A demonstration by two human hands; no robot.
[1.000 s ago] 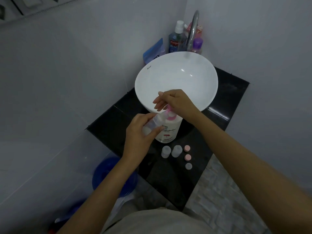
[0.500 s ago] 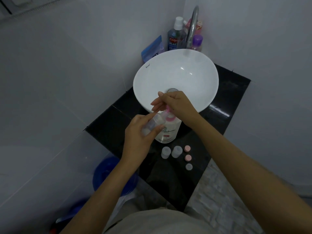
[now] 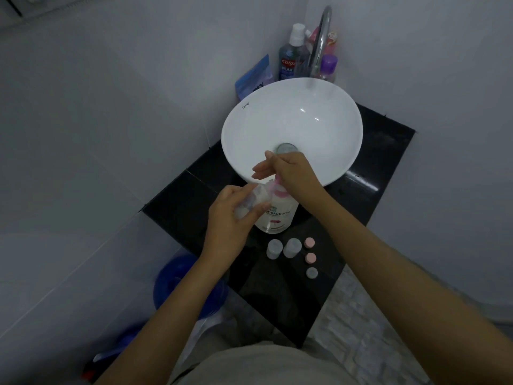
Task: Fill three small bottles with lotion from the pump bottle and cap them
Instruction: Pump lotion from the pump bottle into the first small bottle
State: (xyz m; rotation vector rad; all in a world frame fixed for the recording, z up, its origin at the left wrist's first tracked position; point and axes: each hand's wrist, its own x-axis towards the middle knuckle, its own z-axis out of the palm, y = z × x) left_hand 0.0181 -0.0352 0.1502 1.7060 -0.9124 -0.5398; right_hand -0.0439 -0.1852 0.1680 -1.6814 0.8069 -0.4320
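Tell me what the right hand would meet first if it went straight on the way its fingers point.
The right hand points left across the white basin's near rim. Going on, it likely passes over the black countertop toward the grey wall; depth is unclear.

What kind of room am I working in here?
Most likely a home bathroom: a white basin sits on a black counter under a tap, with mouthwash and other toiletries tucked in the tiled corner behind it.
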